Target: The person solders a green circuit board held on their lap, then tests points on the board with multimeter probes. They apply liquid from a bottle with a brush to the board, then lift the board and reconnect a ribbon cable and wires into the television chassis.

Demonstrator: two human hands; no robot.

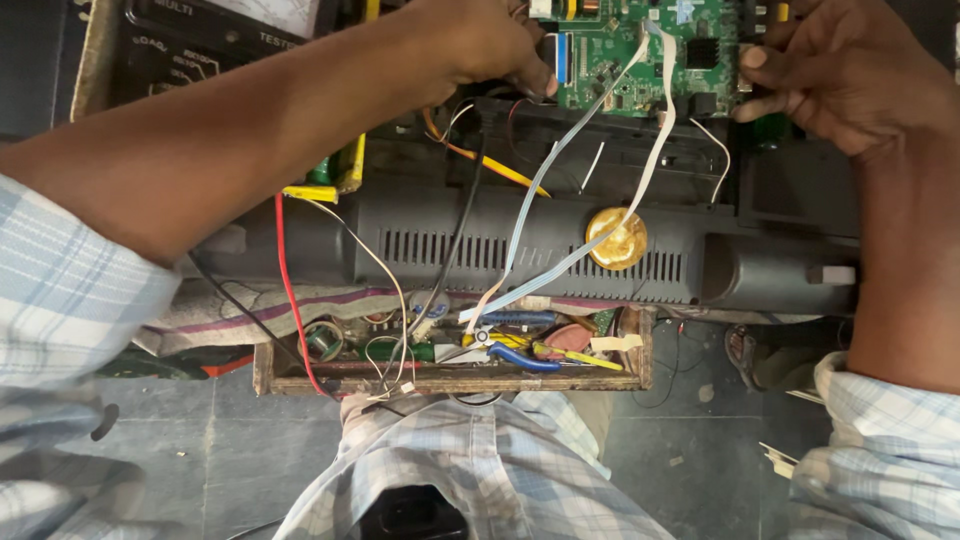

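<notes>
At twelve o'clock, the green circuit board (640, 50) sits between both hands: left hand (480, 40) fingers pinch its edge, right hand (850, 70) fingers press together there. A tug could tear the ribbon cables (560, 190).

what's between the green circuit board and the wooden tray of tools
In the head view, the dark plastic casing lies between the circuit board and the tray, with flat ribbon cables and a gold disc on it.
</notes>
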